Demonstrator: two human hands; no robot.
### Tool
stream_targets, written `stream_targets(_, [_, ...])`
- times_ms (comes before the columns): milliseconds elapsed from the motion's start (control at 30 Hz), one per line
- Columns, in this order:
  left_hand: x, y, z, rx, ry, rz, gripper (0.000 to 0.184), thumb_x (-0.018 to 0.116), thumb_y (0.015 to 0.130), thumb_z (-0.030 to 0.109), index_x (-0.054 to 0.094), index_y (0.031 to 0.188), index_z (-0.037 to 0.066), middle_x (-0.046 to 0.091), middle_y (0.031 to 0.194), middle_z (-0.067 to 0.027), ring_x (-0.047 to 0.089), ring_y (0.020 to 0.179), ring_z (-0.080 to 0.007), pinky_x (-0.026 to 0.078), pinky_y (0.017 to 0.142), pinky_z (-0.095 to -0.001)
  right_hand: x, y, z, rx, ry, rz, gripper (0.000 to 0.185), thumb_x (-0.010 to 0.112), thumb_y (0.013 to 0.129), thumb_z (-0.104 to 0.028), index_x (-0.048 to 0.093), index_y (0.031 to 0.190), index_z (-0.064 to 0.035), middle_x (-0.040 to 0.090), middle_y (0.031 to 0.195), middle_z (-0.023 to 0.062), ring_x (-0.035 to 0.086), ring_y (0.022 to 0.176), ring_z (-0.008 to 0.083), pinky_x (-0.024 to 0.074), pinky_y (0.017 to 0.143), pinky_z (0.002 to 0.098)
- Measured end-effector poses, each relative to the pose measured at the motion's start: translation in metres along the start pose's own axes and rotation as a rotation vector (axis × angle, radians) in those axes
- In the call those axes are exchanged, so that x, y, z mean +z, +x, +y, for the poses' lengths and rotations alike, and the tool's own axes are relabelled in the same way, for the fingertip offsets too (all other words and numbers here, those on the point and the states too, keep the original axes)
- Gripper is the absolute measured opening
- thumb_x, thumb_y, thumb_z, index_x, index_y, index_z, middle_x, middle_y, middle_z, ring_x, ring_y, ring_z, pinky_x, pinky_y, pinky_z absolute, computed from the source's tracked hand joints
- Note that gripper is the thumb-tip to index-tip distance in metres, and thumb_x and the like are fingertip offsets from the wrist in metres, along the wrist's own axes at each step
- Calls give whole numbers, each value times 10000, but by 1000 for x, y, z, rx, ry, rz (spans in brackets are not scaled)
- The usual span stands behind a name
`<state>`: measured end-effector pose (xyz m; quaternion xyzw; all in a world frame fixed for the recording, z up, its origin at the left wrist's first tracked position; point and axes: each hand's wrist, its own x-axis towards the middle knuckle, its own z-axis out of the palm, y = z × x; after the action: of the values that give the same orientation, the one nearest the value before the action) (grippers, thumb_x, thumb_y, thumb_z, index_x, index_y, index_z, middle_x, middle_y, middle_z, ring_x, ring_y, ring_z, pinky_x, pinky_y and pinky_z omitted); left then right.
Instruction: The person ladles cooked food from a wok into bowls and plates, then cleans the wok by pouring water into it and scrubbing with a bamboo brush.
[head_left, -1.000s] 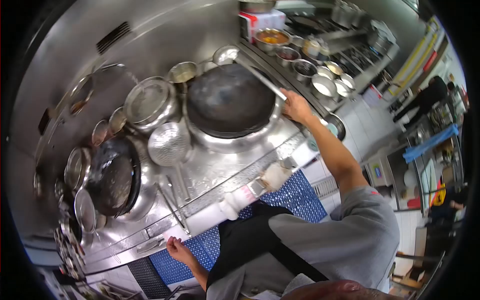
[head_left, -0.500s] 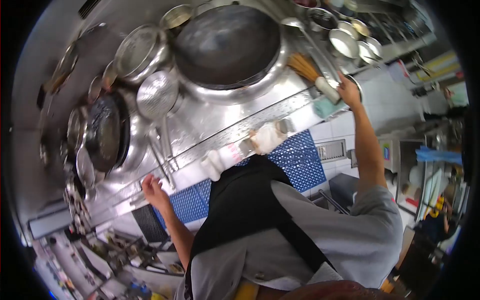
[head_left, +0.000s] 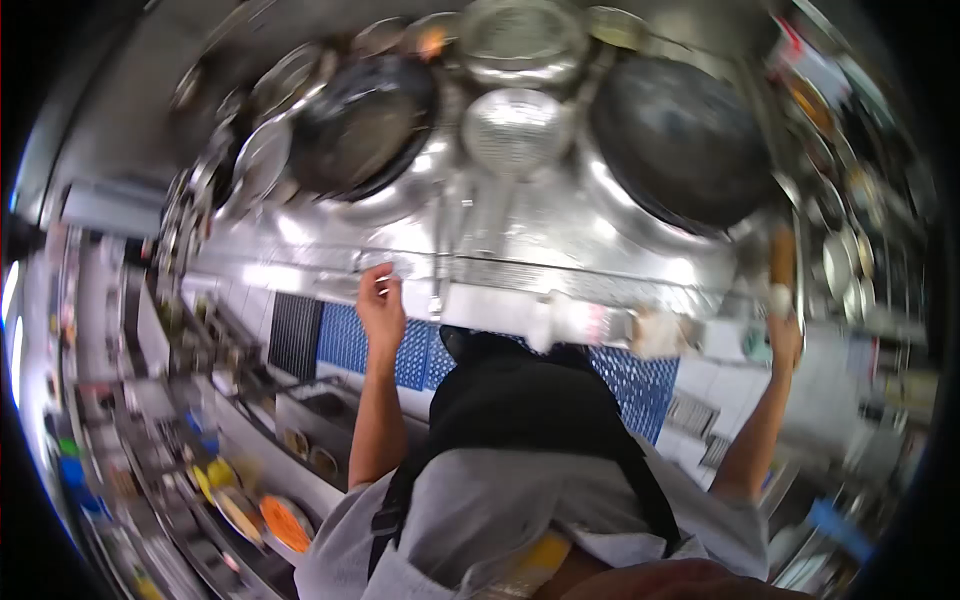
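Note:
My left hand (head_left: 382,310) hovers at the front edge of the steel stove top, fingers loosely bent and apart, holding nothing. Near it, a skimmer (head_left: 517,135) with a perforated round head lies with its handle towards me. On the right, my right hand (head_left: 786,340) is closed around the handle of a long metal ladle (head_left: 799,235). Beside the ladle is a bamboo wok brush (head_left: 782,258) with a whitish end, blurred. A dark wok (head_left: 685,145) sits on the right burner, and another dark wok (head_left: 365,130) stands on the left.
Behind the skimmer stands a steel pot with a strainer (head_left: 522,45). A small flame (head_left: 432,40) shows at the back. Folded cloths (head_left: 660,335) lie along the front ledge. Bowls (head_left: 840,260) stand at the right. Blue matting (head_left: 370,345) covers the floor below.
The view has swung to the left, so the woks and skimmer appear farther right. My right hand keeps its hold on the ladle; my left hand stays empty near the front edge.

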<state>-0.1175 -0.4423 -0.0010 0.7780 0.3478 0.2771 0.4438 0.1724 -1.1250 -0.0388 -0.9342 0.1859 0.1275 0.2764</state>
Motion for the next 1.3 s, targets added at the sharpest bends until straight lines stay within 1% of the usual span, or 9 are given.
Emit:
stream_targets(33, [-20,4,3,-54,17,28,214,639,942,37,645,1153,5,637,1013,-62,578,809,-95,484,691,-240,52,53,79,-406,7,395,656,690,899,-171,461,1486,12,645,1273,216,647,1112,246,527,933,364])
stream_targets(200, [-99,75,-33,94,-7,165,193,628,946,34,644,1133,-8,641,1020,-71,602,880,-125,485,705,-260,103,-177,-266,-654,618,12,586,678,951,-138,478,1480,18,608,1389,172,594,1214,201,473,1015,319])
stream_targets(300, [-116,155,-46,375,138,170,220,660,890,25,660,1109,34,651,1095,-117,609,1052,-284,494,854,-401,184,-226,-446,-995,386,-108,539,764,891,-187,608,1380,-21,680,1302,165,647,1168,208,479,1005,315])
stream_targets(433, [-93,239,-55,542,478,136,159,661,933,200,696,1017,70,663,1116,-126,570,1089,-339,438,904,-503,298,-261,-632,-1343,-168,-94,391,746,827,-209,715,1194,-76,712,1093,164,670,1019,381,515,927,464])
stream_targets(600, [-86,277,-70,390,549,-310,278,639,949,315,700,901,48,699,974,-133,578,1026,-331,431,874,-503,414,-228,-766,-1242,-332,67,245,664,859,-225,739,1058,-105,687,1053,157,676,1027,349,526,923,465])
stream_targets(700, [-79,285,-87,416,478,-325,301,650,939,328,702,866,41,700,925,-137,580,998,-341,435,852,-504,469,-254,-780,-1243,-341,130,247,687,843,-218,728,1060,-106,678,1067,152,675,1040,356,537,919,463])
stream_targets(900, [-84,287,-79,431,398,-195,357,694,898,326,684,700,30,679,813,-151,582,914,-355,430,813,-509,395,-225,-717,-1313,-438,-110,364,712,837,-233,711,1197,-180,671,1129,143,669,1049,360,540,920,462])
stream_targets(1133, [-80,292,-86,484,321,-181,386,744,852,298,659,595,24,632,686,-157,563,747,-366,454,692,-487,488,-259,-741,-1363,-132,-127,468,741,846,-247,618,1290,-168,629,1195,148,671,1015,391,543,885,494])
stream_targets(1300, [-79,297,-87,487,335,-183,399,758,834,304,656,578,15,621,671,-166,554,708,-368,462,666,-487,553,-285,-770,-1054,246,-38,461,773,803,-248,672,1233,-120,675,1133,176,657,1053,410,532,914,491])
